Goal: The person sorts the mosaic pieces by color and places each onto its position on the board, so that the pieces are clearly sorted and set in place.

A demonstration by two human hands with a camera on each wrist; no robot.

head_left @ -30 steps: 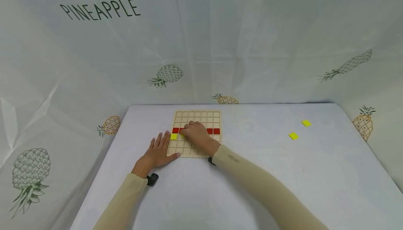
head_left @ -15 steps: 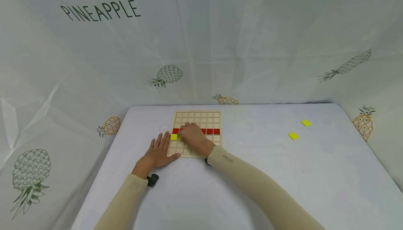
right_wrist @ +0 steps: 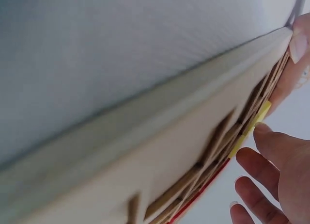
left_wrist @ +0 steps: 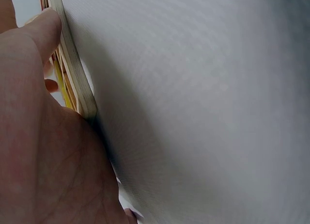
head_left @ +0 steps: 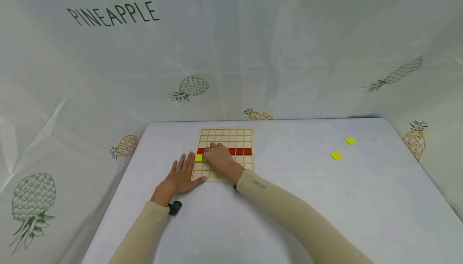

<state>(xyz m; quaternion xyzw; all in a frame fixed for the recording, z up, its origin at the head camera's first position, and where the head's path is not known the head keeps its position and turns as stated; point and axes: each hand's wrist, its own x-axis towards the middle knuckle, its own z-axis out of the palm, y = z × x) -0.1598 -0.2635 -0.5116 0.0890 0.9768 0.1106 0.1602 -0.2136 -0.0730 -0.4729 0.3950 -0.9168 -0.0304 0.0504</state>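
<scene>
A light wooden grid board [head_left: 226,132] lies on the white table. Red tiles [head_left: 240,151] form a row across its middle, partly hidden by my right hand [head_left: 222,161]. Just below that row, a yellow tile [head_left: 199,158] fills a cell at the left edge. Beside it, my right thumb and forefinger pinch a second yellow tile [right_wrist: 236,147], seen at the board in the right wrist view and covered in the head view. With fingers spread, my left hand [head_left: 181,179] rests along the board's left side, its thumb on the front left corner.
Two loose yellow tiles, a nearer one [head_left: 336,156] and a farther one [head_left: 350,141], lie on the right of the table [head_left: 289,199]. Behind the table hangs a pale cloth [head_left: 253,55] with pineapple prints.
My right hand has shifted slightly left over the board with the yellow tile, uncovering more red tiles on its right. The left hand has stayed in place.
</scene>
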